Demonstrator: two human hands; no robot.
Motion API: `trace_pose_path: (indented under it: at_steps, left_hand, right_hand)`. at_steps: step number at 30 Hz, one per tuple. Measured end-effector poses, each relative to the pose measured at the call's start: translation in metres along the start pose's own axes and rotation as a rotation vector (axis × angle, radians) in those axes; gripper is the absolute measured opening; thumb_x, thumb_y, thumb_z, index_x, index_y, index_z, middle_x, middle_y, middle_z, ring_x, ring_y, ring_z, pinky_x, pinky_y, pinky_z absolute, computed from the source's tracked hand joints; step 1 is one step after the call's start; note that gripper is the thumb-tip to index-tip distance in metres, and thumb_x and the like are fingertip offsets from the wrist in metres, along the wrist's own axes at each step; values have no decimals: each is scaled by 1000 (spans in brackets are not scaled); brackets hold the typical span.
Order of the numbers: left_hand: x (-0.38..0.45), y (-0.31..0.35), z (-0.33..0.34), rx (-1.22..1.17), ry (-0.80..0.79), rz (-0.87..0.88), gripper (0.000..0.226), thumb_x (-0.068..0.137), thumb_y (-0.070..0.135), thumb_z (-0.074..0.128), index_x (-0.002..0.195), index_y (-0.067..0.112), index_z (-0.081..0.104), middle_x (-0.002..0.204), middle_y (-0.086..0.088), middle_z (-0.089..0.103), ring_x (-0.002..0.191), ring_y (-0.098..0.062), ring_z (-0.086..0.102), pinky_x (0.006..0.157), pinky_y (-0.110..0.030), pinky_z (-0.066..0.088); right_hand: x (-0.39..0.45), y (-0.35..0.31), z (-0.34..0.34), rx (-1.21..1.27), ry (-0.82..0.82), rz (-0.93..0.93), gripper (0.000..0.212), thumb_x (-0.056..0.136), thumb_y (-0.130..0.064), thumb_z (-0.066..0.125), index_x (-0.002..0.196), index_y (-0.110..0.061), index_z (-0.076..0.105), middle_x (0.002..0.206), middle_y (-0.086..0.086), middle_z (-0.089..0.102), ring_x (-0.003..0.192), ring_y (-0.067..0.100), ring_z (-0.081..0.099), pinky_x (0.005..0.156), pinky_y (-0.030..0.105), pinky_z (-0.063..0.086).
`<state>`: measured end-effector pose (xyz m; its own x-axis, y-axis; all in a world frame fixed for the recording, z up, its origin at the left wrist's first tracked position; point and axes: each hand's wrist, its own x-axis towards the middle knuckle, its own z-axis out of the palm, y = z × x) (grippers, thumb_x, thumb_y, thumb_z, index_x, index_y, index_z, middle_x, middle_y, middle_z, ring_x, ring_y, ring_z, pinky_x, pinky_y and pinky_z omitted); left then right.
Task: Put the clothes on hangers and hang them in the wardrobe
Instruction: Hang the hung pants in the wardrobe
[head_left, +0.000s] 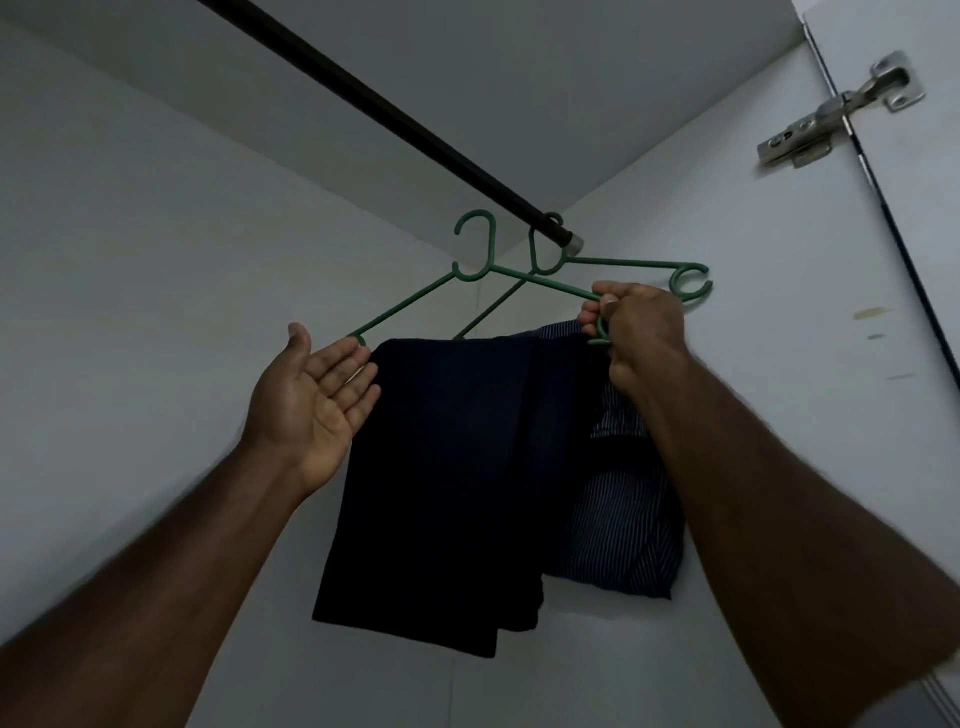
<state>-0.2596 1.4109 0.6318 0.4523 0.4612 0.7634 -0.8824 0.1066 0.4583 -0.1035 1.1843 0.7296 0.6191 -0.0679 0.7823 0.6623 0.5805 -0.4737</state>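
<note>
Right hand (636, 332) pinches the thin green plastic hanger (415, 299) carrying smooth dark folded trousers (447, 467); left hand (317, 395), fingers straight, palm up, touches its other end.

Dark rail (363, 98) bearing one green hanger (543, 260)

A metal door hinge (836, 111) is screwed to the white panel (779, 364) near its top right edge, bridging to the door (924, 208). Below it, a few small yellowish smudges (870, 313) mark the panel.
</note>
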Motion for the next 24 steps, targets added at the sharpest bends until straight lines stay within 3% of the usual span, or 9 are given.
trace_pose_path:
  at_steps: [12, 24]
  left_hand:
    - [12, 6, -10, -159, -34, -26, 75, 98, 65, 37, 133, 2, 57, 135, -15, 63, 127, -26, 58, 104, -41, 47]
    - [20, 22, -21, -203, -48, -2, 83, 97, 70, 34, 134, 0, 57, 133, -18, 64, 127, -30, 58, 107, -43, 46]
  right_hand:
    - [20, -9, 6, 100, 30, 74, 27, 99, 10, 36, 94, 5, 62, 70, 15, 56, 52, 18, 53, 51, 24, 46]
    - [26, -10, 4, 104, -27, -40, 25, 100, 9, 38, 105, 3, 63, 77, 12, 58, 61, 16, 56, 59, 23, 52]
